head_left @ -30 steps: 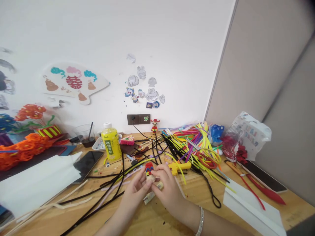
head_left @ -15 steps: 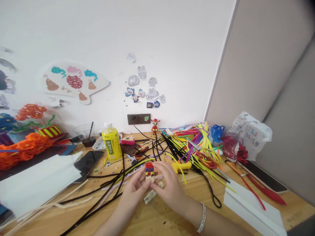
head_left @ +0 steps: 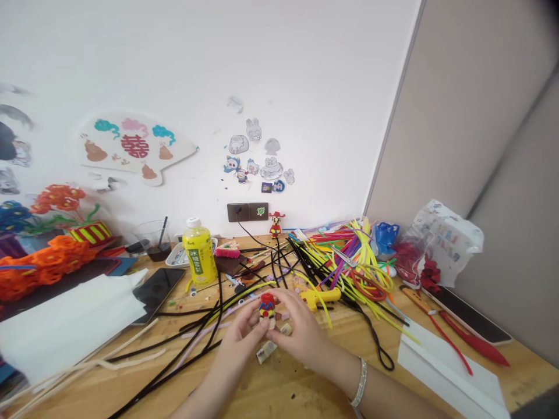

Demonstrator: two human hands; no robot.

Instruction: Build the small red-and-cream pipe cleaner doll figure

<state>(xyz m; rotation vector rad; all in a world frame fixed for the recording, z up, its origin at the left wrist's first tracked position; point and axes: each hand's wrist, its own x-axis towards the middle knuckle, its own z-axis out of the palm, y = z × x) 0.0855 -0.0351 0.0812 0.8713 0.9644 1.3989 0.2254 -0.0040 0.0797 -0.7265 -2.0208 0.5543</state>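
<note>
The small figure [head_left: 267, 306] between the hands is red, blue and yellow. Far left of it stands a yellow plastic bottle with a white cap [head_left: 198, 258]. Black fuzzy craft stems [head_left: 205, 331] cross the light brown wooden surface [head_left: 271, 390]; far right lies a yellow, pink and purple heap of stems [head_left: 349, 262].

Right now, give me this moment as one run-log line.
left hand: holds figure | right hand: on figure | above table | bottle behind-left | glue gun right
</note>
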